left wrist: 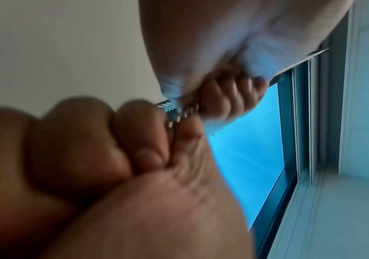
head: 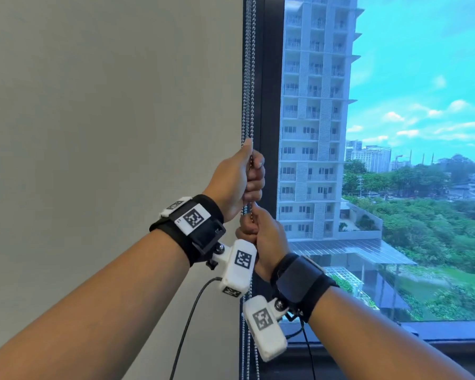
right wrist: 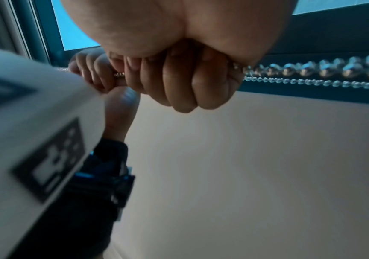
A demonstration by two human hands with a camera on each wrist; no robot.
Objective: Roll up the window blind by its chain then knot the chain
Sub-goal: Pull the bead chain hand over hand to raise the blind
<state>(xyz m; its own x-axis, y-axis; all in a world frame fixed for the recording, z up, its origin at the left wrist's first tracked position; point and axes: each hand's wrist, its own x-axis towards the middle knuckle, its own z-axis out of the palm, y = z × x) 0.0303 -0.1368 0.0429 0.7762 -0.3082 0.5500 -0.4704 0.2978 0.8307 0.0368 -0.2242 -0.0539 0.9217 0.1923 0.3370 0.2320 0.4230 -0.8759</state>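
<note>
The grey roller blind (head: 107, 105) hangs down over the left part of the window. Its metal bead chain (head: 248, 78) runs in two strands along the blind's right edge. My left hand (head: 251, 171) grips the chain in a fist, thumb up. Directly below it, my right hand (head: 251, 229) also holds the chain in a fist. In the left wrist view the left hand (left wrist: 219, 98) and the right hand (left wrist: 79, 149) sit a short way apart, with chain (left wrist: 185, 113) taut between them. The right wrist view shows the right hand (right wrist: 179, 82), the left hand (right wrist: 90, 75) and the chain (right wrist: 312, 70).
A dark window frame (head: 269, 105) stands just right of the chain. Beyond the glass are a tall building and trees. The dark sill (head: 450, 333) runs along the bottom right. The chain's lower part (head: 244, 352) hangs below my hands, near the wrist camera cables.
</note>
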